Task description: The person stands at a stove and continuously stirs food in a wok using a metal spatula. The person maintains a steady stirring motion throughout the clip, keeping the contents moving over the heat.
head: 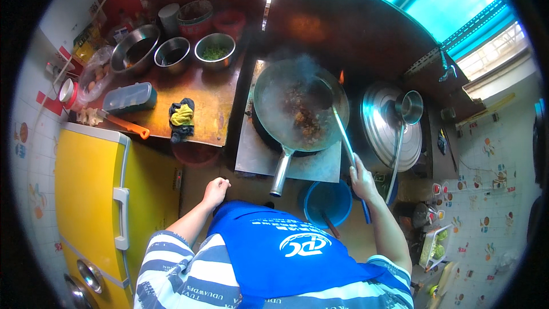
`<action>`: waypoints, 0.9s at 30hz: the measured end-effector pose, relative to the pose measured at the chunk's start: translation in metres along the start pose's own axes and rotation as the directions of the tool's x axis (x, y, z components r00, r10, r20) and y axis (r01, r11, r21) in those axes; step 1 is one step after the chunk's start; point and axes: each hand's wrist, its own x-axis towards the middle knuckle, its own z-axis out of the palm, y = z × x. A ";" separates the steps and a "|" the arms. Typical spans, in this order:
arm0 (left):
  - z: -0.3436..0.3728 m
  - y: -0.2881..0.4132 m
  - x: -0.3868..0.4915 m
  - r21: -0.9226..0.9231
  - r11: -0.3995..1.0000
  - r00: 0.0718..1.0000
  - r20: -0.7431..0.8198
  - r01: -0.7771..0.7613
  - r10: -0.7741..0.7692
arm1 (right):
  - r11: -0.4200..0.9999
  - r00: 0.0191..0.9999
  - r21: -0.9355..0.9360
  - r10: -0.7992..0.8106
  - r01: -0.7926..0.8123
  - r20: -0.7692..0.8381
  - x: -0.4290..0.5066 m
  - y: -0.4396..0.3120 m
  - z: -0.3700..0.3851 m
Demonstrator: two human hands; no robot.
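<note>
My right hand (361,176) grips the long metal handle of a cooking utensil (343,128), whose head lies in the right part of a steaming wok (274,131). Dark browned food (306,122) sits in the wok's middle. The wok rests over a stove (253,154), its hollow metal handle (280,176) pointing towards me. A small flame shows behind the wok's right rim. My left hand (218,189) is loosely closed near my apron, left of the wok's handle and apart from it; nothing can be seen in it.
Left, a wooden table (206,124) bears metal bowls (215,51), a lidded plastic box (131,97), a yellow and black cloth (182,116) and an orange-handled tool (128,125). On the right, a ladle (399,150) lies across a large metal lid (373,124). A blue bucket (306,206) stands below the stove.
</note>
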 end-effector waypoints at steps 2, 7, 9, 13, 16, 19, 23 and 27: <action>-0.005 0.009 -0.002 0.030 0.999 0.999 0.032 0.033 -0.034 | 0.985 0.992 -0.114 0.123 -0.127 -0.036 -0.001 0.003 -0.001; -0.014 -0.008 0.004 0.015 0.999 0.999 0.006 0.041 -0.041 | 0.926 0.927 0.105 0.346 -0.362 0.142 -0.002 -0.010 0.029; -0.017 -0.020 0.005 -0.037 0.999 1.000 -0.017 0.015 -0.016 | 0.421 0.736 0.610 0.473 -0.671 0.484 0.014 -0.015 0.050; -0.026 -0.030 0.007 -0.073 0.993 0.995 -0.024 0.092 -0.094 | -0.477 0.565 0.532 0.087 -0.700 0.821 0.066 -0.035 0.055; -0.040 -0.022 0.005 -0.007 0.992 0.992 -0.032 0.124 -0.125 | -0.469 0.599 0.536 0.017 -0.702 0.800 0.079 -0.038 0.058; -0.052 -0.020 0.003 -0.044 0.995 0.993 -0.072 0.094 -0.097 | -0.240 0.635 0.660 0.182 -0.712 0.751 0.071 -0.049 0.049; -0.058 -0.025 0.007 0.025 0.992 0.991 -0.049 0.125 -0.124 | 0.273 0.772 0.736 0.378 -0.620 0.510 0.041 -0.060 0.042; -0.063 -0.024 0.011 0.100 0.990 0.995 -0.027 0.103 -0.101 | 0.718 0.878 0.508 0.350 -0.475 0.327 0.011 -0.085 0.022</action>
